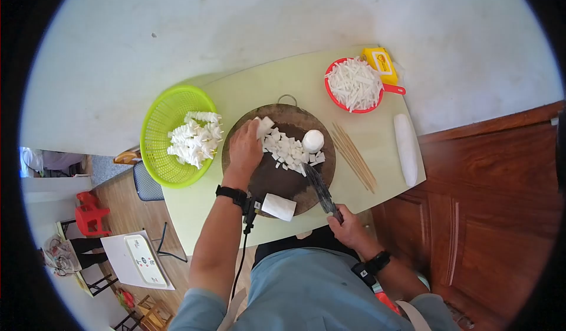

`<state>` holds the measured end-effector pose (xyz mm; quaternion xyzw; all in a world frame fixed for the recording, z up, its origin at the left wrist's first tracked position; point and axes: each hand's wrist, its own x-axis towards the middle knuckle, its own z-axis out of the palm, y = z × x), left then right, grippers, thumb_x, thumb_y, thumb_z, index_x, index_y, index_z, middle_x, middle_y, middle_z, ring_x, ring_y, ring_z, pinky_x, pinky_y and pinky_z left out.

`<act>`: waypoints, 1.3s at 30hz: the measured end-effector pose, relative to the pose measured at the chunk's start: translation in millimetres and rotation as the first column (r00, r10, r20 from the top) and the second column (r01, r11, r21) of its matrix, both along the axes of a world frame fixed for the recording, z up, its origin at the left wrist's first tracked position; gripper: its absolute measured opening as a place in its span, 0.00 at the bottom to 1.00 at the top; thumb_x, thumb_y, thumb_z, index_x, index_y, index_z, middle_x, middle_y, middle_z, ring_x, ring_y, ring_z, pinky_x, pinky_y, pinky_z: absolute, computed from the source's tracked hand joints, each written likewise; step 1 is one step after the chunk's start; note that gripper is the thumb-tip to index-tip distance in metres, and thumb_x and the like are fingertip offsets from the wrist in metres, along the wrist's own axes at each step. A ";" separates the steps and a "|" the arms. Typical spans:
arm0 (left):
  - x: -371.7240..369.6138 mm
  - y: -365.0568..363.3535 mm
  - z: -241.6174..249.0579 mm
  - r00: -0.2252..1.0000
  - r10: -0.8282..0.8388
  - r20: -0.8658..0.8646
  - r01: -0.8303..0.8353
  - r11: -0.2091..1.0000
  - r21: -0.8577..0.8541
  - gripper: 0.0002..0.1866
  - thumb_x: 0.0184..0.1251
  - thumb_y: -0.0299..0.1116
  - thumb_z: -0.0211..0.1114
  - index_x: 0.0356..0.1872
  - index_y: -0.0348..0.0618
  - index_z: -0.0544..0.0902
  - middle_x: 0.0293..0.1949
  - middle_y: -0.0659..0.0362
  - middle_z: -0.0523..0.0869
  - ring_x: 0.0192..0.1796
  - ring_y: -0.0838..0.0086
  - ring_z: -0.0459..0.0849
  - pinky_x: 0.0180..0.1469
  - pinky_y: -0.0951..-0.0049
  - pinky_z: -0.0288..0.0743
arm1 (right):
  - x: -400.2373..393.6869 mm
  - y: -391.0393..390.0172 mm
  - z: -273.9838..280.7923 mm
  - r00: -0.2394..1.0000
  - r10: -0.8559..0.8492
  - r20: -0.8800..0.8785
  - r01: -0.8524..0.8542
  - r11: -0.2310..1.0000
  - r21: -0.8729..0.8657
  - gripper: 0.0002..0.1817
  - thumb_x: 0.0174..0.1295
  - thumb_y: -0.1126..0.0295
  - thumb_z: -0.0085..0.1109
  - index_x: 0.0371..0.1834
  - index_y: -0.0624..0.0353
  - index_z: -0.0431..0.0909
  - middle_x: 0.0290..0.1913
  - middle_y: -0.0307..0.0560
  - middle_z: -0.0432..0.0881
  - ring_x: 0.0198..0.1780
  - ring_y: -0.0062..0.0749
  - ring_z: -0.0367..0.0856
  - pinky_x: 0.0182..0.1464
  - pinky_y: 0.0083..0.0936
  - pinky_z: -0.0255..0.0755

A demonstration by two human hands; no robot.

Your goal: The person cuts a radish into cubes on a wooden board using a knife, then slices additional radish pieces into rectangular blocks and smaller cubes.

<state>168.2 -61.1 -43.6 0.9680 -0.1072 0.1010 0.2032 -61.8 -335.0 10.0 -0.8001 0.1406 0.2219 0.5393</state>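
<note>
My left hand is closed on a piece of white radish at the upper left of a round wooden chopping board. Beside it lies a heap of diced radish. My right hand grips the handle of a dark-bladed knife, its tip touching the heap's lower right edge. A short upright radish chunk stands right of the dice. Another cut radish piece lies at the board's near edge.
A green basket with white spiral-cut pieces stands left. Wooden skewers and a whole white radish lie right. A red strainer of radish strips and a yellow packet stand far right. A wooden door adjoins the table.
</note>
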 end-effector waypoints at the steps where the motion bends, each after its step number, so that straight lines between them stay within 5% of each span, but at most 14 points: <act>1: 3.4 -0.3 2.4 0.999 -0.039 -0.036 0.039 0.999 0.007 0.29 0.57 0.24 0.65 0.63 0.41 0.72 0.57 0.44 0.81 0.58 0.45 0.80 0.60 0.50 0.75 | -0.6 0.4 0.0 1.000 0.005 -0.013 -0.005 1.000 0.009 0.19 0.68 0.65 0.61 0.57 0.64 0.74 0.28 0.52 0.79 0.30 0.37 0.80 0.38 0.34 0.76; 6: -3.6 -1.6 5.3 0.979 -0.053 -0.194 0.067 0.996 0.065 0.38 0.56 0.32 0.69 0.71 0.49 0.69 0.69 0.42 0.73 0.69 0.46 0.72 0.69 0.44 0.65 | -1.0 1.6 1.0 1.000 0.021 -0.006 -0.021 1.000 0.010 0.19 0.68 0.65 0.61 0.57 0.64 0.74 0.28 0.52 0.79 0.29 0.37 0.80 0.37 0.34 0.76; 9: -13.6 -2.7 8.5 0.989 -0.057 -0.137 0.063 0.997 0.036 0.39 0.57 0.34 0.69 0.73 0.49 0.66 0.71 0.39 0.67 0.71 0.41 0.67 0.70 0.42 0.62 | -0.2 0.1 -0.8 0.999 0.036 0.009 -0.036 0.999 -0.004 0.19 0.68 0.65 0.61 0.57 0.65 0.75 0.27 0.52 0.79 0.29 0.37 0.80 0.36 0.34 0.75; 15: -67.0 -3.2 30.9 0.998 -0.055 0.036 0.055 0.998 -0.006 0.38 0.56 0.35 0.72 0.71 0.45 0.69 0.66 0.40 0.70 0.66 0.41 0.70 0.66 0.44 0.65 | -3.9 -6.6 -7.2 0.998 0.031 0.058 -0.032 0.999 0.010 0.18 0.68 0.66 0.61 0.55 0.65 0.75 0.26 0.50 0.77 0.28 0.35 0.78 0.34 0.34 0.75; 19: -147.0 3.7 29.0 0.950 -0.267 -0.163 0.258 0.963 -0.075 0.38 0.52 0.43 0.79 0.64 0.42 0.74 0.60 0.42 0.72 0.61 0.45 0.71 0.61 0.49 0.69 | -4.2 -10.9 -9.4 0.998 0.021 0.066 -0.023 0.999 0.027 0.17 0.68 0.67 0.60 0.56 0.65 0.75 0.25 0.49 0.76 0.27 0.31 0.76 0.34 0.32 0.74; 23: -201.7 -11.5 19.2 0.931 -0.186 -0.316 0.179 0.983 -0.050 0.44 0.47 0.49 0.81 0.65 0.42 0.72 0.61 0.40 0.71 0.60 0.46 0.72 0.61 0.49 0.69 | -0.6 -10.8 -5.6 0.997 0.062 0.048 -0.063 0.998 0.019 0.18 0.68 0.67 0.60 0.56 0.65 0.74 0.26 0.48 0.76 0.28 0.31 0.77 0.34 0.32 0.74; 29: -205.6 -24.1 -5.0 0.986 0.074 -0.150 -0.090 0.991 -0.104 0.38 0.48 0.38 0.80 0.61 0.40 0.72 0.62 0.35 0.67 0.61 0.39 0.69 0.62 0.45 0.68 | 14.2 -7.0 4.2 0.974 0.205 0.094 -0.204 0.979 -0.025 0.18 0.68 0.67 0.60 0.56 0.65 0.74 0.27 0.53 0.78 0.29 0.42 0.79 0.37 0.36 0.75; 33: -198.8 -19.7 -7.8 0.988 0.104 -0.117 -0.124 0.975 -0.184 0.36 0.46 0.34 0.81 0.59 0.39 0.75 0.62 0.35 0.67 0.62 0.38 0.69 0.62 0.43 0.68 | 27.4 -6.7 9.4 0.944 0.308 0.123 -0.300 0.951 -0.078 0.19 0.68 0.67 0.59 0.57 0.64 0.73 0.29 0.58 0.81 0.33 0.53 0.83 0.38 0.41 0.76; 39: -197.8 -38.1 -14.9 0.968 0.221 -0.117 -0.242 0.946 -0.215 0.35 0.49 0.36 0.80 0.59 0.40 0.75 0.62 0.35 0.67 0.63 0.39 0.68 0.64 0.44 0.66 | 58.3 -2.3 21.0 0.871 0.469 0.145 -0.450 0.881 -0.142 0.20 0.68 0.66 0.60 0.59 0.63 0.73 0.30 0.60 0.82 0.34 0.58 0.85 0.38 0.42 0.77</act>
